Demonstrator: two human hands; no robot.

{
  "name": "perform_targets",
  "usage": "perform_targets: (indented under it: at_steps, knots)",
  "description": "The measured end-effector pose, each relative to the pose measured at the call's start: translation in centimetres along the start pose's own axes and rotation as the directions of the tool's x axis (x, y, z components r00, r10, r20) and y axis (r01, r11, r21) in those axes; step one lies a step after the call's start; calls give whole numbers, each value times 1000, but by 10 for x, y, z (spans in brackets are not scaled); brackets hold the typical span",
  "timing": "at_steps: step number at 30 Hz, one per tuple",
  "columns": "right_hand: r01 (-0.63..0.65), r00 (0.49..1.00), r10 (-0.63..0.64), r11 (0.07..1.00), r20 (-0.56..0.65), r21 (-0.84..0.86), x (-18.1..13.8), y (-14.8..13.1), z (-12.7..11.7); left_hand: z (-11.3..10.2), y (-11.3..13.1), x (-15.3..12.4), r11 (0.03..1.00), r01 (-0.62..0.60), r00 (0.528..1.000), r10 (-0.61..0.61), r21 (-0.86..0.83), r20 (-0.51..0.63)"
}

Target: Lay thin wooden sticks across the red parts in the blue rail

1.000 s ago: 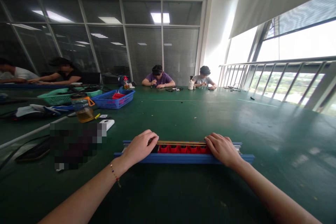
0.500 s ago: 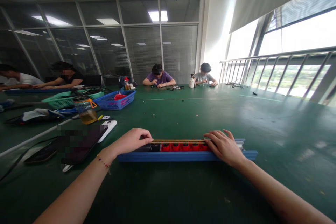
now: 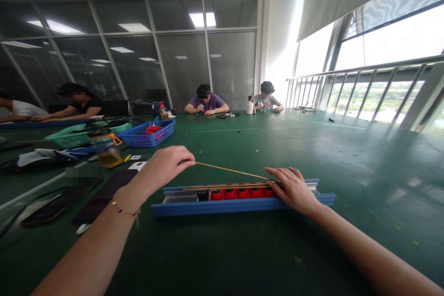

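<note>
A long blue channel tray [image 3: 239,206] lies on the green table in front of me, with a row of several red parts [image 3: 243,191] and thin yellowish rods in it. My left hand [image 3: 166,165] is raised above the tray's left end, pinched shut on one end of a thin rod [image 3: 229,170]. That rod slants down to the right, where its far end meets my right hand [image 3: 294,189]. My right hand lies on the tray's right part, fingers spread over the red parts and rods.
At the left lie a dark phone [image 3: 104,194], a white device [image 3: 137,165], a jar of amber liquid [image 3: 106,148], a blue basket [image 3: 147,133] and a green basket [image 3: 83,133]. Several other people sit at the table's far side. Cables lie at the left edge.
My left hand has closed on one rod and lifted its left end up out of the tray. My right hand has stayed on the tray's right part.
</note>
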State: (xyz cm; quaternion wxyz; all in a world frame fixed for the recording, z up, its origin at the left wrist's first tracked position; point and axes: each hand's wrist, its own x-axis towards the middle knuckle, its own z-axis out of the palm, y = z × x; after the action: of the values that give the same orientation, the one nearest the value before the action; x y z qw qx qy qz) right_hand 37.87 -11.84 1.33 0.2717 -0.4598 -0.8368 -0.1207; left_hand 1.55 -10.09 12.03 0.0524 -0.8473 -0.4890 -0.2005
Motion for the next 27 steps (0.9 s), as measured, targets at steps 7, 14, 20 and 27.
perform_targets:
  at_steps: [7,14,20,27]
  knots:
    - [26,997,-27,1000,-75,-18,1,-2,-7,15,-33,20,989,23,985,2,144,-172]
    - [114,991,-113,993,73,-7,2,4,-20,82,-57,29,998,62,993,-64,27,99]
    - [121,977,-125,992,172,32,1,13,-23,112,-60,29,988,147,965,-133,-50,224]
    - [104,977,-121,989,174,104,5,16,-20,128,-68,27,982,163,947,-127,-101,295]
